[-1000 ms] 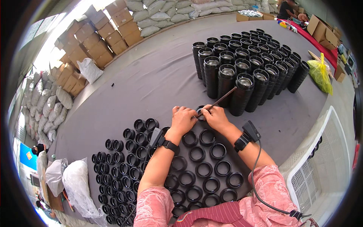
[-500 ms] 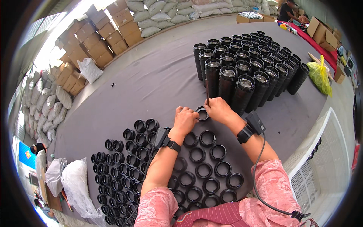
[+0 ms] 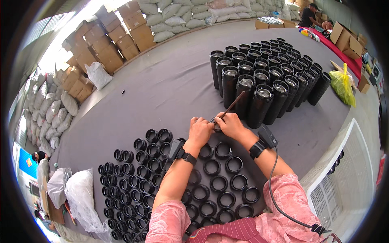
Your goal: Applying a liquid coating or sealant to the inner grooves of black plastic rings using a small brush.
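My left hand [image 3: 201, 130] is closed on the left side of a black ring [image 3: 217, 126], steadying it at the table's middle. In my right hand [image 3: 231, 125] is a thin dark brown stick [image 3: 235, 103], pinched and slanting up to the right. Its lower end is at the ring, partly hidden by my fingers. Similar black rings [image 3: 219, 183] lie in loose rows just below my hands, and a denser group of smaller-looking rings [image 3: 142, 171] spreads to the left. Beyond my right hand stand many tall black cylinders [image 3: 260, 106] with open tops, packed close together.
A grey cloth covers the large table [image 3: 162, 93]. At the right edge are a white plastic crate [image 3: 344, 162] and a yellow plastic bag [image 3: 343, 86]. White bags [image 3: 83, 198] lie at left. Cartons [image 3: 97, 44] and stacked sacks line the back; another person [image 3: 308, 16] works far right.
The stick has tipped from upright to a rightward slant. My right hand has moved slightly down and left over the ring, covering more of it. My left hand stays beside it.
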